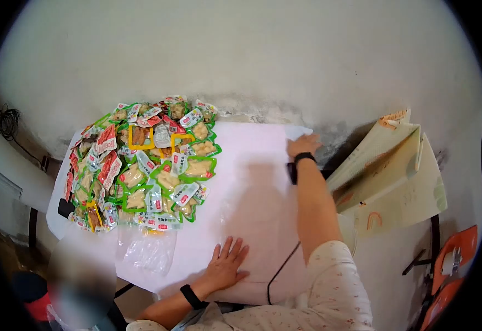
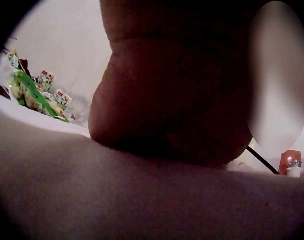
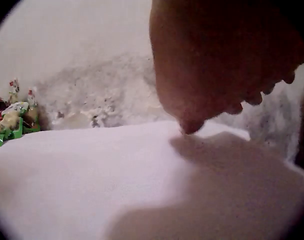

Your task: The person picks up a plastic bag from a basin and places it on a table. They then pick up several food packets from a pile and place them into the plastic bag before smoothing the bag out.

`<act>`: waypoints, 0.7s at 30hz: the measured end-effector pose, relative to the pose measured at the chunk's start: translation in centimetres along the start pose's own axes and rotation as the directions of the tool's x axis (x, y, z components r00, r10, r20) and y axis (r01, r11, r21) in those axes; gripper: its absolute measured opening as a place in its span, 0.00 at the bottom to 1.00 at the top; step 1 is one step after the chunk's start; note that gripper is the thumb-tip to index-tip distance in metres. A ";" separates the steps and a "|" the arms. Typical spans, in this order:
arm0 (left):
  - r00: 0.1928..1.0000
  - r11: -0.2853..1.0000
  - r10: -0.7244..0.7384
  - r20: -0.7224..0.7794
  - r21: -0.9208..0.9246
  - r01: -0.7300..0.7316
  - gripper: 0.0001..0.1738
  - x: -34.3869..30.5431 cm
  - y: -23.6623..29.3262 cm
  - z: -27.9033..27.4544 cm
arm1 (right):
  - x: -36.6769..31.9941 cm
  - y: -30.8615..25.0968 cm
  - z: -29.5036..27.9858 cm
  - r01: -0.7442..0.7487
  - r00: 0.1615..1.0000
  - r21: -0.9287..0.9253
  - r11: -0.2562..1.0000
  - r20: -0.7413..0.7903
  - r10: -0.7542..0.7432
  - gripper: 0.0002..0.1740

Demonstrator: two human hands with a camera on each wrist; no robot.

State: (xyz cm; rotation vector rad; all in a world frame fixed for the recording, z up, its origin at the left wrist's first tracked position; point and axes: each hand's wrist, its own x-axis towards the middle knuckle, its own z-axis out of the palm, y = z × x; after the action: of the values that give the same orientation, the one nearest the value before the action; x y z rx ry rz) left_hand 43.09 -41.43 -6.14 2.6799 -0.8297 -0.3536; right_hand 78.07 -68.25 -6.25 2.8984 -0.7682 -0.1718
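Note:
A white cloth [image 1: 252,209] covers the table. My left hand [image 1: 229,265] rests on it near the front edge, fingers spread and straight. At the far right corner my right hand [image 1: 303,146] reaches to the cloth's edge; in the right wrist view its thumb [image 3: 192,125] is right at the cloth, with the other fingertips in a row beyond. Neither hand holds anything. A large heap of vacuum-packed food packets [image 1: 147,160], with green, red and yellow borders, lies on the left half of the table.
A clear plastic bag [image 1: 148,249] lies at the front edge below the packets. Right of the table stands an open cardboard box [image 1: 387,176]. A black cable [image 1: 283,270] runs by the right edge. An orange chair [image 1: 453,259] is at far right, and the wall [image 1: 241,60] stands behind.

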 end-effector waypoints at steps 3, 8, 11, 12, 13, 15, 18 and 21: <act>1.000 1.000 -0.003 0.004 -0.004 0.003 0.43 0.1 0.1 -0.2 | 0.3 -0.6 0.6 0.338 0.929 0.022 0.941 -0.166 -0.330 0.35; 0.999 0.998 0.019 0.035 -0.061 -0.017 0.42 0.4 0.0 -0.9 | -6.7 -13.5 2.6 0.899 0.435 0.196 0.391 -0.294 -0.851 0.29; 0.999 0.998 -0.001 0.053 -0.069 0.005 0.43 0.4 0.3 -1.2 | -7.8 -15.9 2.2 0.852 0.523 0.220 0.475 -0.353 -0.775 0.29; 0.998 0.998 -0.012 0.063 -0.067 0.016 0.43 0.5 0.3 -1.2 | -7.1 -15.2 1.8 0.845 0.531 0.272 0.460 -0.326 -0.782 0.30; 0.998 0.998 -0.005 0.067 -0.066 0.009 0.43 0.4 0.4 -1.1 | -6.6 -14.3 1.5 0.834 0.538 0.327 0.445 -0.296 -0.790 0.30; 1.000 1.000 0.005 0.029 -0.028 -0.004 0.44 0.2 0.2 -0.7 | -4.7 -10.9 0.9 0.750 0.659 0.238 0.617 -0.185 -0.730 0.32; 1.000 1.000 0.020 -0.005 -0.016 -0.020 0.44 0.1 0.0 -0.2 | 0.8 -1.5 3.0 0.500 0.865 0.297 0.813 -0.202 -0.458 0.36; 1.000 1.000 0.014 -0.007 -0.021 -0.015 0.44 0.2 0.1 -0.3 | 2.8 8.4 0.8 -0.250 0.956 0.053 0.967 0.171 0.238 0.38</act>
State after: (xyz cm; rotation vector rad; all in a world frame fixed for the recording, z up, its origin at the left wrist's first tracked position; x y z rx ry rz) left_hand 43.28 -41.57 -5.82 2.6532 -0.8384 -0.3476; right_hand 76.29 -76.98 -5.87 2.8498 -1.1759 -0.3646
